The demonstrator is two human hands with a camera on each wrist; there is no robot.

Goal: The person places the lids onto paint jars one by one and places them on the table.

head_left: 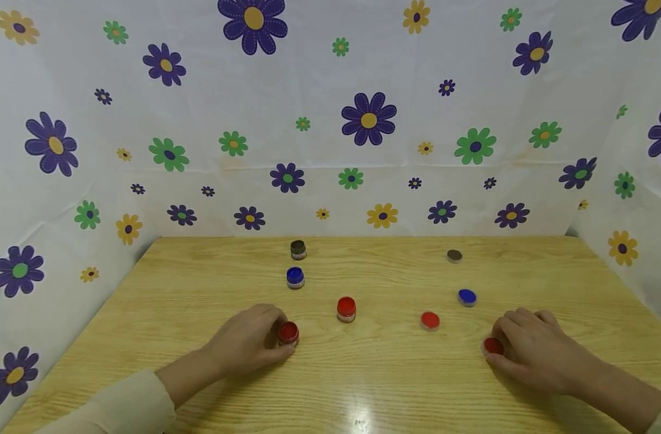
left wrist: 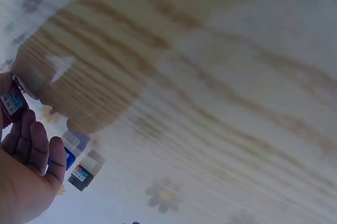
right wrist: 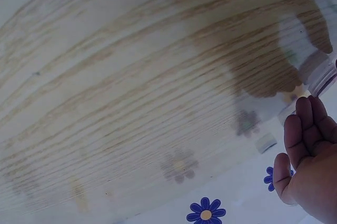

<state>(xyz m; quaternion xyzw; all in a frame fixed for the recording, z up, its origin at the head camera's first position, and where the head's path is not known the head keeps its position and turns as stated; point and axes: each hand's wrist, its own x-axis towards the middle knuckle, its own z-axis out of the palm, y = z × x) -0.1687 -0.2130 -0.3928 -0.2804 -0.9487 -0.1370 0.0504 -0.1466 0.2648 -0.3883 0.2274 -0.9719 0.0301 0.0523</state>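
In the head view my left hand (head_left: 243, 345) holds a small open paint jar (head_left: 289, 333) of dark red paint between thumb and fingers, on the table at left of centre. Its label shows in the left wrist view, where the jar (left wrist: 13, 103) is partly cut off. On the right, my right hand (head_left: 541, 352) pinches a round jar lid (head_left: 493, 346) with dark red on its upturned face, low at the tabletop. Only the clear rim of that lid (right wrist: 322, 81) appears in the right wrist view, beyond the fingertips.
Open jars of bright red (head_left: 346, 310), blue (head_left: 294, 278) and black paint (head_left: 298, 250) stand on the wooden table (head_left: 384, 380). Loose red (head_left: 430, 320), blue (head_left: 467, 297) and dark lids (head_left: 454, 256) lie to the right. A flowered cloth (head_left: 308, 78) encloses the back and sides.
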